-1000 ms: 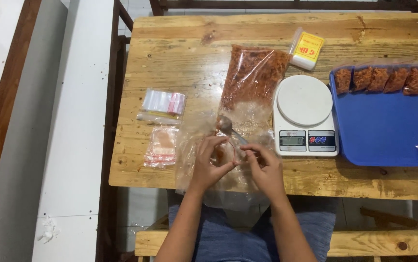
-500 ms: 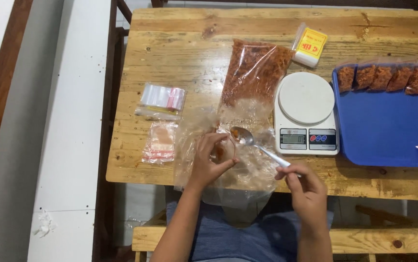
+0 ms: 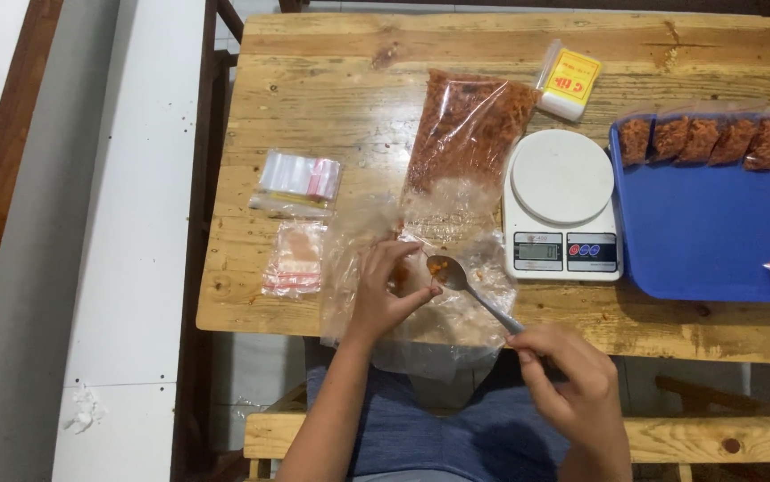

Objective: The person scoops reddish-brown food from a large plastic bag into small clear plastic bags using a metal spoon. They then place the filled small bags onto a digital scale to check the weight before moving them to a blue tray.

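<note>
While left hand point(image 3: 387, 290) pinches small bag point(image 3: 400, 278), right hand point(image 3: 572, 388) grips one spoon point(image 3: 470, 290); one scale point(image 3: 561, 205), one blue tray point(image 3: 715, 232)

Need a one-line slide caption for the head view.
Right hand holds spoon beside left hand over clear bag of red flakes.

Even, fairly bright overhead light across the wooden tabletop point(image 3: 331, 107), shadows barely there. A soft sheen sits on the clear plastic bag point(image 3: 456, 223) and the white scale point(image 3: 559, 178). Focus is mild overall; slight softness toward the edges.
</note>
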